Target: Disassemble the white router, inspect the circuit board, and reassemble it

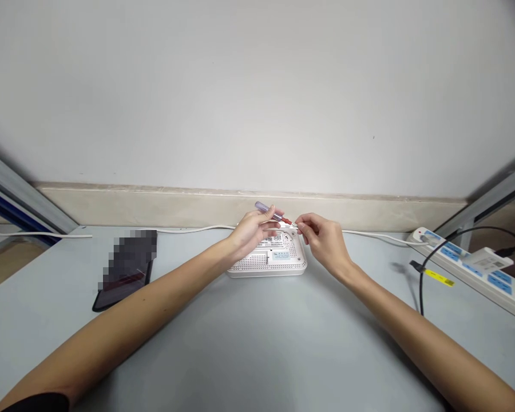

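A screwdriver (276, 215) with a clear purplish handle and a red collar is pinched in my left hand (253, 230), its shaft slanting down to the right. The fingers of my right hand (324, 237) are closed at the metal tip of that screwdriver; anything small between them is too small to make out. Below both hands lies a white router-like box (268, 270), its vented side with printed labels facing up. My left hand hides the box's far left part.
On the left lies a dark phone (126, 274), partly pixelated. A white power strip (476, 269) holds a plugged-in white adapter (489, 260) at right. A black cable (421, 286) with a yellow tag loops nearby. A white cord (189, 230) runs along the wall.
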The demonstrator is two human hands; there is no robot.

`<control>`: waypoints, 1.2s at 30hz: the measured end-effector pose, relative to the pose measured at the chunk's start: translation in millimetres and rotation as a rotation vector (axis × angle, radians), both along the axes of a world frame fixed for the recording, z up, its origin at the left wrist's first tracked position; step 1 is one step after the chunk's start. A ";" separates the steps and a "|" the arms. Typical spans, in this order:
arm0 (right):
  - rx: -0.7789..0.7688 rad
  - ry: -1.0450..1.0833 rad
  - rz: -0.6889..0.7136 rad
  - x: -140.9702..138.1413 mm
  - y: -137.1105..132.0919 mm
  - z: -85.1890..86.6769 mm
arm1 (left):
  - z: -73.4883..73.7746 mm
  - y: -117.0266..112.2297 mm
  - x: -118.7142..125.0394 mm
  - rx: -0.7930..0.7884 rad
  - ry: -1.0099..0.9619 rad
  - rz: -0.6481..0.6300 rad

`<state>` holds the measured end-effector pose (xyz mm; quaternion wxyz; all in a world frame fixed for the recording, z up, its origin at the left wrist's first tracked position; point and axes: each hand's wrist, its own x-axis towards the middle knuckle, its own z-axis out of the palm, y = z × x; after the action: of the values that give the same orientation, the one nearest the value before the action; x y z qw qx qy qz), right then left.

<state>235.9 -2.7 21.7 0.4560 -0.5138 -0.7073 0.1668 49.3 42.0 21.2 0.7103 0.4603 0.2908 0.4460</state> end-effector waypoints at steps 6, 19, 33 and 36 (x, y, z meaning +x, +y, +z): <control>0.289 -0.203 -0.038 -1.6 1.8 -8.4 | 1.7 -11.7 5.0 -0.192 -0.071 0.028; 0.170 0.014 -0.010 0.5 0.4 2.1 | 1.4 -12.5 8.5 -0.237 -0.156 0.040; -0.126 0.125 0.095 7.7 9.3 -9.5 | 19.5 -1.8 1.2 -0.130 -0.189 0.214; -0.100 0.118 0.130 7.3 8.2 -10.0 | 20.0 -2.9 1.8 -0.109 -0.210 0.197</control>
<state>243.1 5.5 11.7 0.4589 -0.4783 -0.7017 0.2611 51.1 39.2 41.3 0.7137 0.3412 0.2823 0.5427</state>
